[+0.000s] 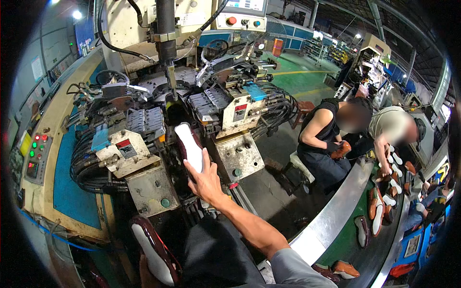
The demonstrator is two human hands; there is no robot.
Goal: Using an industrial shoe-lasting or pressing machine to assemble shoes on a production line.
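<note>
A dark red shoe upper point(181, 150) with its white sole side point(191, 146) turned up lies between the two clamp blocks of a shoe machine point(165, 62). My right hand point(206, 181) grips its near end, thumb and fingers on either side. Low at the left, my left hand point(145, 270) holds a second glossy dark red shoe point(152, 254), its pale underside also up. Most of that hand is hidden behind the shoe. The left clamp block point(145, 121) and right clamp block point(210, 103) flank the first shoe, under a vertical ram point(165, 43).
Left stands a button panel point(37, 158); a red knob point(231, 20) sits on the control box above. A curved conveyor point(353, 211) at the right carries several brown and dark shoes. Beside it a seated person point(322, 139) holds a brown shoe; another person point(391, 127) bends over the belt.
</note>
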